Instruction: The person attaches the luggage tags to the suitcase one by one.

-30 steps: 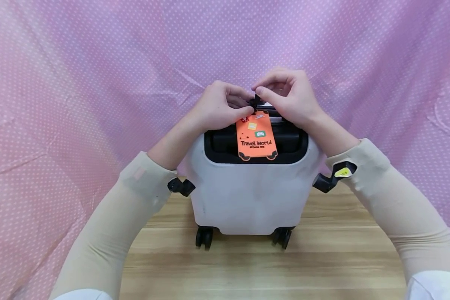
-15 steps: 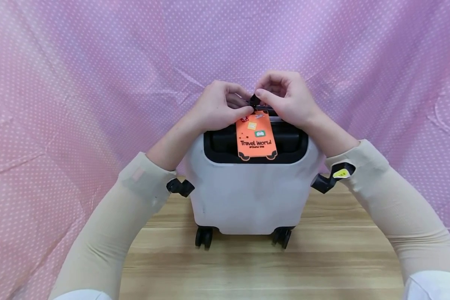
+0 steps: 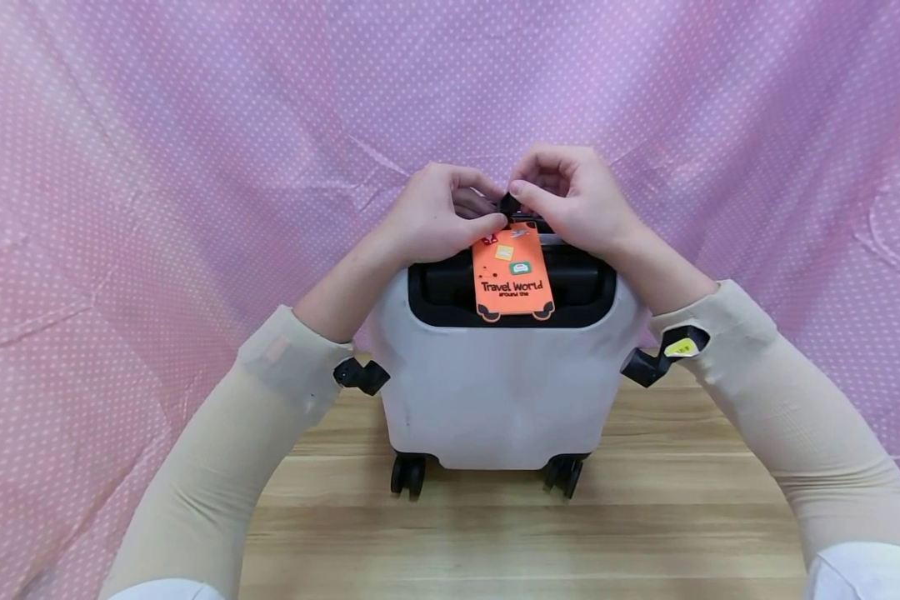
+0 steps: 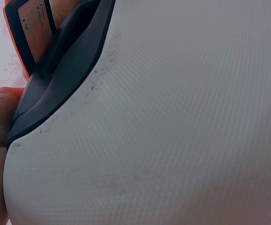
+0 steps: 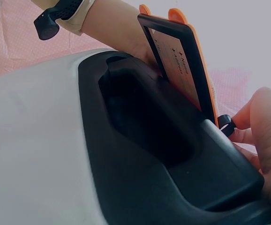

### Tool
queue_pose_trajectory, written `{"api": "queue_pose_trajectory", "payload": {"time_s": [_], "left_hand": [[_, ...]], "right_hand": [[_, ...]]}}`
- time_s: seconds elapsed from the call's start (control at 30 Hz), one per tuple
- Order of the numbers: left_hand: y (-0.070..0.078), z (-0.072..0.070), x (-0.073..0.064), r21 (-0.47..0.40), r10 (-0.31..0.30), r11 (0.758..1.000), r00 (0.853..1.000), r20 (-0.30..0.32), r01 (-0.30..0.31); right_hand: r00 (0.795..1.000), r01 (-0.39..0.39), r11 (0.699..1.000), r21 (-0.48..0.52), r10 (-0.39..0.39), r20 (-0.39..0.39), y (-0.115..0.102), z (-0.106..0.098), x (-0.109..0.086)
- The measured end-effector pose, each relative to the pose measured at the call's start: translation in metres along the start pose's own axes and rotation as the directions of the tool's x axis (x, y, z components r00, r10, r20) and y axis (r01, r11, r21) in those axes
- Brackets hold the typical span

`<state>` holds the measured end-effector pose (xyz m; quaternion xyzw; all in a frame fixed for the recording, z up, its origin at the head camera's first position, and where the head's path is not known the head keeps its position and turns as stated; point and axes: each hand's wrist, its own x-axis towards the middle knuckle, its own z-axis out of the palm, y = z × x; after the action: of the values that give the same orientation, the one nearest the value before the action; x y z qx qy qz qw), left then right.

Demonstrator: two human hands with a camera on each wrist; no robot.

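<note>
An orange luggage tag printed "Travel World" hangs over the black top recess of a white suitcase. In the right wrist view the back of the tag shows a black frame round a card, and a black strap forms a small loop by the tag's end. My right hand pinches this strap between thumb and forefinger. Close on its left, my left hand holds the strap's base by the tag's top edge; its fingertips are partly hidden. The left wrist view mostly shows the suitcase shell.
The suitcase stands upright on black wheels on a wood-patterned floor. A pink dotted cloth hangs behind and at both sides. Black wrist cameras sit close to the suitcase's sides.
My right hand has shifted slightly down, and the strap between its fingers now shows lower and more folded. The left hand, tag and suitcase have stayed nearly still.
</note>
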<state>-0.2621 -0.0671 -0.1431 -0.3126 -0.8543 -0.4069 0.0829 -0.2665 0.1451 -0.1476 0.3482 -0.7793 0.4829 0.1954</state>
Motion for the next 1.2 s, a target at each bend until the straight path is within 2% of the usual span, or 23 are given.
{"api": "queue_pose_trajectory", "payload": {"time_s": [0.43,0.83,1.2], "left_hand": [[-0.0009,-0.0007,-0.0002,-0.003,0.009,1.0,1.0,0.002,-0.009],[-0.0012,-0.001,0.0,0.003,0.005,1.0,1.0,0.006,-0.005],[-0.0019,-0.0018,0.0013,0.011,0.013,1.0,1.0,0.005,-0.013]], "right_hand": [[1.0,0.003,0.995,-0.099,0.0,0.029,0.0001,0.0005,0.0012],[0.998,0.051,0.989,-0.14,-0.047,0.032,0.0014,0.0017,0.0019],[0.999,0.04,0.98,-0.197,-0.036,0.022,0.0005,0.0024,0.0039]]}}
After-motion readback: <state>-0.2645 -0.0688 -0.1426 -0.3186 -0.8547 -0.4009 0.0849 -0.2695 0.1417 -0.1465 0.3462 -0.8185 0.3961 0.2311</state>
